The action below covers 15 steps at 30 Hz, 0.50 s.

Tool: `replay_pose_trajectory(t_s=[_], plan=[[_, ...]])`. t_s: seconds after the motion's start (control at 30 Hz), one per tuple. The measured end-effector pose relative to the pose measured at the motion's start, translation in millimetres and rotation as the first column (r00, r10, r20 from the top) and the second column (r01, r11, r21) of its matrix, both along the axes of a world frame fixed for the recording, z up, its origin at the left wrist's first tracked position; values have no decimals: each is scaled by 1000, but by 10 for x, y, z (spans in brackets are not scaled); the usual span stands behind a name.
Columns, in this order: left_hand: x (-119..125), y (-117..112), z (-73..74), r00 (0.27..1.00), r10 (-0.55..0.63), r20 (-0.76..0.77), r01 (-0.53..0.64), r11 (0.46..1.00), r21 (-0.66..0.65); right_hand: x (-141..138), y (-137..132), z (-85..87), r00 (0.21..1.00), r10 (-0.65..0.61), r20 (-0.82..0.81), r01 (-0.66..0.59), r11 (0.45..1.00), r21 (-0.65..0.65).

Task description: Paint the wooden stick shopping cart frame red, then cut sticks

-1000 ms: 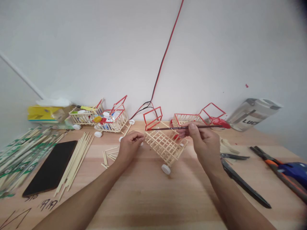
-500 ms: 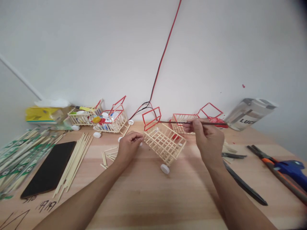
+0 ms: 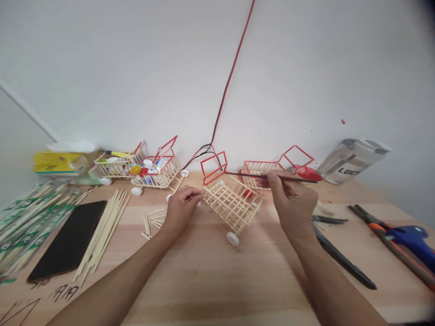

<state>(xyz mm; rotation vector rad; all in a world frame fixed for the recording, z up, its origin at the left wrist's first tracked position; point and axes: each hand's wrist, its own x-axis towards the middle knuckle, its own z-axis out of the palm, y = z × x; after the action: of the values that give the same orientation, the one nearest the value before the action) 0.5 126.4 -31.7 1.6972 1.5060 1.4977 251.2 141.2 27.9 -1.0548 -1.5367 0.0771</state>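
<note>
A small cart [image 3: 233, 202] built of pale wooden sticks, with white wheels and a red handle frame [image 3: 213, 165], lies tilted on the wooden table [image 3: 217, 271]. My left hand [image 3: 181, 209] is closed, pinching the cart's left side near a white wheel. My right hand [image 3: 292, 199] grips a thin dark paintbrush [image 3: 272, 176] held almost level, its tip touching the red handle frame. Behind my right hand stands another stick cart [image 3: 261, 168] with a red rim and red frame.
Two more stick carts [image 3: 142, 167] holding bottle caps stand at the back left beside a yellow tissue box [image 3: 57, 161]. Loose sticks [image 3: 103, 231], a black phone [image 3: 70, 237] and wrapped chopsticks [image 3: 20, 222] lie left. Black cutters [image 3: 343, 260], pliers and a blue glue gun [image 3: 408, 237] lie right.
The brush tip has shifted right along the red handle frame and my right hand has moved slightly. My left hand has stayed on the cart.
</note>
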Motion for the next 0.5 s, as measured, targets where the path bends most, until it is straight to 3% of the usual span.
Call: replay_pose_trajectory(t_s=[0.17,0.5], plan=[[12,-6,20,1000,2,2,-2,1000,-5,14,-58,80,985,-100,138,92,994,59],[4,-2,6,1000,-6,11,6,1000,-7,1,-19,20,1000,8,-16,-8,1000,-29]])
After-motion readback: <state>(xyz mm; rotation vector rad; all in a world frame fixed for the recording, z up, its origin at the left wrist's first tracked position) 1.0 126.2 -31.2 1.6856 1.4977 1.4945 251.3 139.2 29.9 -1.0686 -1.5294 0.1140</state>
